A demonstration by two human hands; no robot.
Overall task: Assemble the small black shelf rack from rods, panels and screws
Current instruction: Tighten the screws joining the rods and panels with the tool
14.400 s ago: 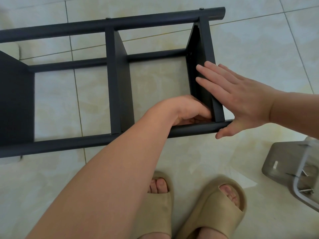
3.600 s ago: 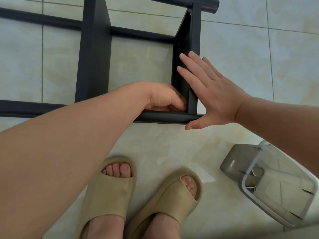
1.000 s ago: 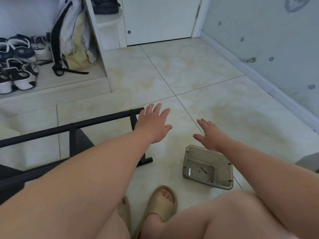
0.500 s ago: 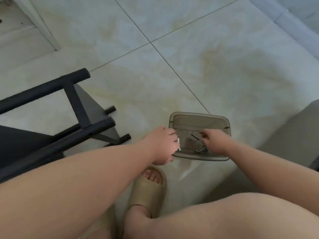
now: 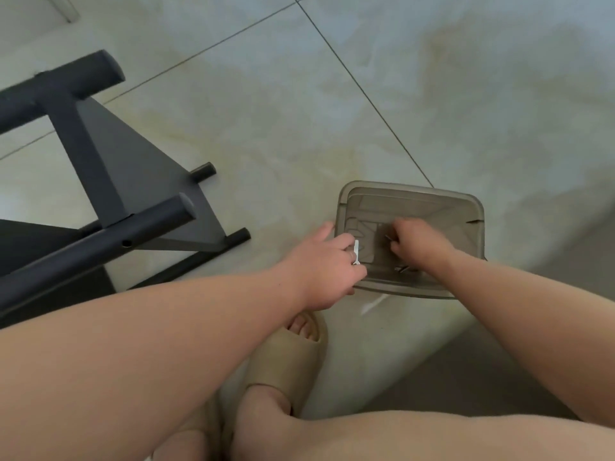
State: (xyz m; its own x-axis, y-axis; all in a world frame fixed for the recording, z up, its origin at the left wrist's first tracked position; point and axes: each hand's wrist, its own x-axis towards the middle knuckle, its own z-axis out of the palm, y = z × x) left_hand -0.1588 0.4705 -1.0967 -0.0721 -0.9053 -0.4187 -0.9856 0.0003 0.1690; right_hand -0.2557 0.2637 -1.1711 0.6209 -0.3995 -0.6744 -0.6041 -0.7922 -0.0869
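Observation:
The black shelf rack (image 5: 109,151) lies on its side on the tiled floor at the left, and the ends of its rods (image 5: 100,234) point toward me. To its right sits a translucent grey plastic tray (image 5: 412,191) with loose screws (image 5: 402,268) inside. My left hand (image 5: 319,267) is at the tray's left rim and grips a small white piece (image 5: 356,252) between its fingers. My right hand (image 5: 416,242) is inside the tray, fingers curled down and pinching a thin screw (image 5: 387,237).
My foot in a beige slipper (image 5: 286,361) stands just in front of the tray, and my bare knee (image 5: 432,437) fills the bottom right. Pale floor tiles stretch beyond the tray. A white furniture corner (image 5: 63,8) shows at the top left.
Both hands left the rack and reached down to the tray. In the last half second the right hand moved deeper into the tray and curled its fingers; the left hand stays at the rim.

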